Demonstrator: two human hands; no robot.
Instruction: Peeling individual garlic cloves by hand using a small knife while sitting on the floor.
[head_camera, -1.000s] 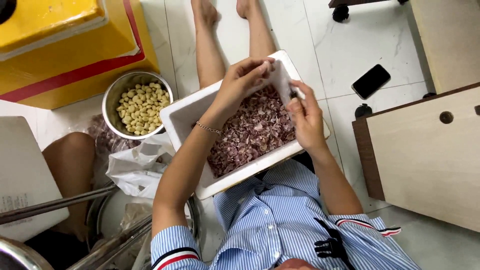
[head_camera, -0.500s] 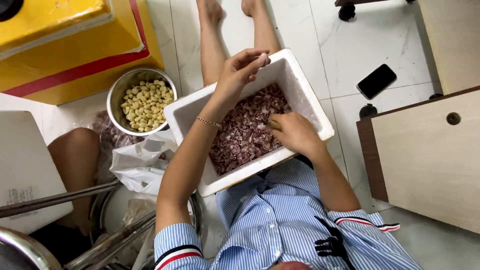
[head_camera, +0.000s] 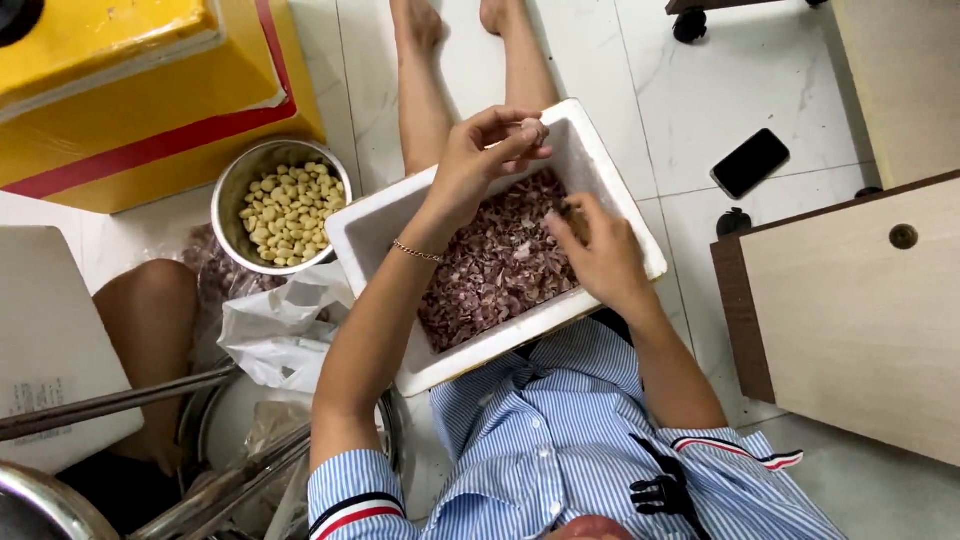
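While left hand (head_camera: 480, 150) pinches a small peeled piece, right hand (head_camera: 600, 250) grips another w/ fingers curled; foam box (head_camera: 610, 160) on lap could tip, spilling purple skins (head_camera: 490, 270).

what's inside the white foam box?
White foam box holds purplish peel scraps. Right hand reaches in, covering some; box bottom hidden beneath the scraps.

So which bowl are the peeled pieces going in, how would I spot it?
Start at the big yellow box with the red stripe at the top left. Just below its corner, left of the white foam box of purplish skins, sits a round steel bowl. It alone holds pale yellow peeled cloves.
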